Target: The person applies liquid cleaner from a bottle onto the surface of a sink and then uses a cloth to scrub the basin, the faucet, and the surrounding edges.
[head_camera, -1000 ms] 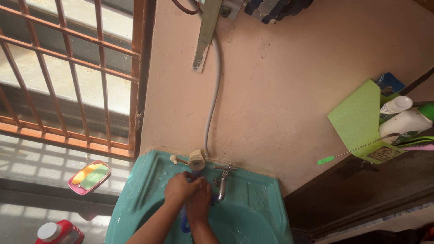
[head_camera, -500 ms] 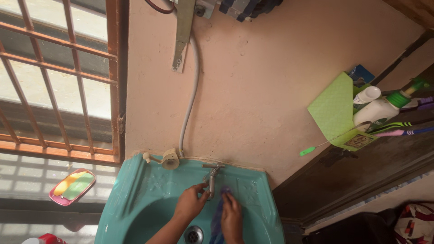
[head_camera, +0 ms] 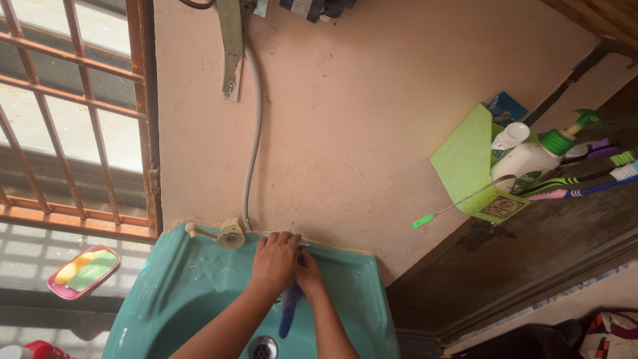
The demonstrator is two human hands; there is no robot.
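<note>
One turquoise basin (head_camera: pixel 193 286) lies beneath both hands, the left hand (head_camera: pixel 274 260) curled over the tap at the back rim, the right hand (head_camera: pixel 310 278) just beside it gripping one blue toothbrush (head_camera: pixel 287 316), with one pink soap dish (head_camera: pixel 82 271) well left of them.

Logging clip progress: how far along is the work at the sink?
Done: the teal basin is wet, so water has probably run. In hand: the left hand closes over the tap at the wall, and the right hand holds a blue item just below it, over the drain. Whether water is flowing cannot be told. Left: the item is not yet put down.
</note>
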